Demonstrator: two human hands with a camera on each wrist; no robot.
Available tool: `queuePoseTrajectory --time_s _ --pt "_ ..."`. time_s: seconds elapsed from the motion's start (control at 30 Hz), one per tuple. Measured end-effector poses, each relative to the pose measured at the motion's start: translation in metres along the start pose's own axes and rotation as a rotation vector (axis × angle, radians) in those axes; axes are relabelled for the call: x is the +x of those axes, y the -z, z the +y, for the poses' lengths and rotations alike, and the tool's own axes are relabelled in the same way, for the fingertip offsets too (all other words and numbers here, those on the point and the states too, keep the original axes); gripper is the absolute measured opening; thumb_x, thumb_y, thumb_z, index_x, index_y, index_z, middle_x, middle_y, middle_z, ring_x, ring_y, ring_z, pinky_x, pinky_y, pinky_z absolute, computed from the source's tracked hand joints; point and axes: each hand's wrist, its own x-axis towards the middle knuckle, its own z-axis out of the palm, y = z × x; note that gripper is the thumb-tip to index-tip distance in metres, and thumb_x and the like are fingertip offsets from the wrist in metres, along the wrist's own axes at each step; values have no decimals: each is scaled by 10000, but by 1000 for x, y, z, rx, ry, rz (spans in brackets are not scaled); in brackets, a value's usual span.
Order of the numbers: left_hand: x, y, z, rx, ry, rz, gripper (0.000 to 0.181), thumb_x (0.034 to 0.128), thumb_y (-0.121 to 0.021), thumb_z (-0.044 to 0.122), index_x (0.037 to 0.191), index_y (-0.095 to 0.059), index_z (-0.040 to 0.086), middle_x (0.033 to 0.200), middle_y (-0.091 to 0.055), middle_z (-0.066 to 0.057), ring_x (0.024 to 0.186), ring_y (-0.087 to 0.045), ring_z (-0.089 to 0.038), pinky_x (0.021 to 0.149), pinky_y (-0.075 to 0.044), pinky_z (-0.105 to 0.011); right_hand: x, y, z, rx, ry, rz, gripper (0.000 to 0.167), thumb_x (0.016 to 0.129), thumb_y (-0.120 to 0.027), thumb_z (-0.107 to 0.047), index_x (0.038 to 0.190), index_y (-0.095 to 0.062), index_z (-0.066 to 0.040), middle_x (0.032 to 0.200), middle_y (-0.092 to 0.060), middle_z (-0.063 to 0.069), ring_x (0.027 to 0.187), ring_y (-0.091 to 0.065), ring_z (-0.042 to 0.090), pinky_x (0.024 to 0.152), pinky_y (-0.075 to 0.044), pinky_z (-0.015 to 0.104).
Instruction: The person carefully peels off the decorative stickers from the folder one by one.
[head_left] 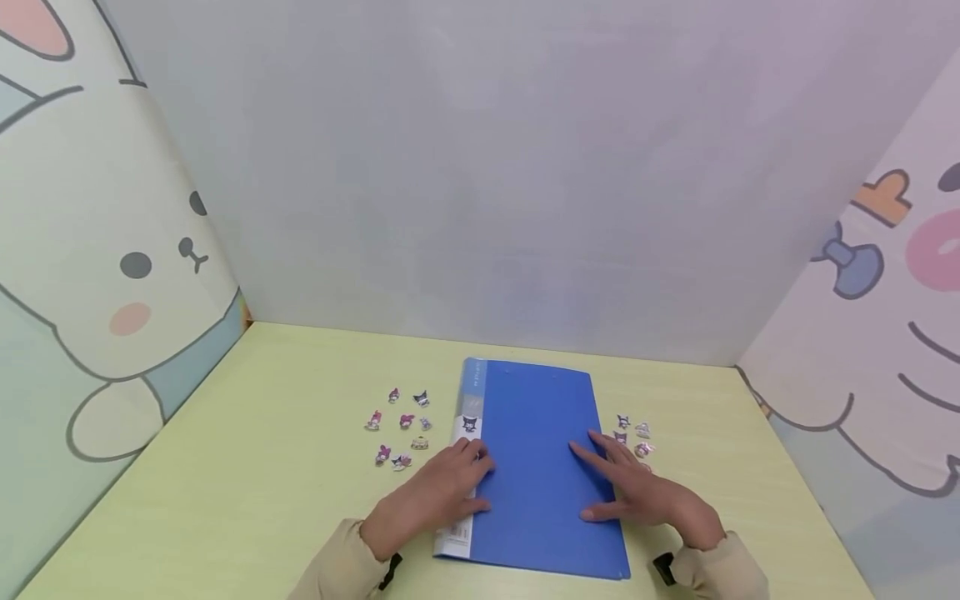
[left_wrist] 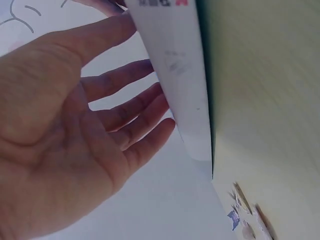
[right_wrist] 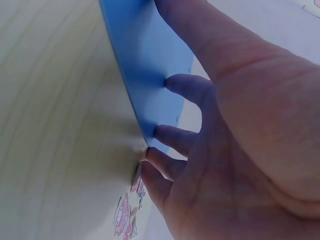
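A blue file folder [head_left: 536,467] lies closed on the table, its pale spine [head_left: 457,533] to the left. A dark cartoon sticker [head_left: 469,424] sits on the spine strip. My left hand [head_left: 438,487] rests over the spine side, fingertips touching the cover's left part. On the right side, my right hand [head_left: 637,487] touches the cover with thumb and fingertips. In the right wrist view, two fingertips of this hand [right_wrist: 200,135] reach past the folder's edge, close to some stickers [right_wrist: 122,217]. Neither hand grips anything.
Several small cartoon stickers [head_left: 406,422] are scattered left of the folder. Another group of stickers [head_left: 642,449] lies to its right, partly hidden by the right hand. The pale yellow table [head_left: 225,467] meets a plain back wall [head_left: 480,208] and cartoon-printed side panels [head_left: 97,250].
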Motion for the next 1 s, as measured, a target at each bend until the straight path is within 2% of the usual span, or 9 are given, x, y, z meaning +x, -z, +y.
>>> queuePoseTrajectory --time_s 0.17,0.37,0.7,1.0 --pt "5 0 -6 -27 16 33 370 915 -799 290 1200 -698 76 1168 -610 -42 1031 -544 -169 934 -500 -287 0 0 -1 11 -15 2 916 912 -773 -427 1607 -300 -65 1623 -96 332 1447 -93 641 1026 -214 827" --pt "9 -1 -14 -80 -3 80 309 920 -796 249 1161 -700 81 1101 -607 -25 991 -546 -156 913 -505 -281 0 -1 -4 12 -36 11 920 898 -783 -439 1602 -318 -71 1627 -110 317 1455 -96 630 1033 -217 819" --pt "17 -1 -30 -167 -22 94 257 919 -789 162 1135 -694 61 1059 -620 -51 927 -557 -162 846 -525 -287 0 -2 -3 7 -42 16 922 893 -790 -438 1596 -326 -62 1624 -129 322 1449 -99 644 1023 -203 834" --pt "21 -1 -40 -245 24 91 208 940 -763 135 1120 -707 50 1053 -622 -53 919 -550 -157 822 -537 -283 1 -2 -3 5 -39 24 924 887 -795 -442 1597 -332 -73 1622 -139 323 1449 -106 640 1018 -212 834"
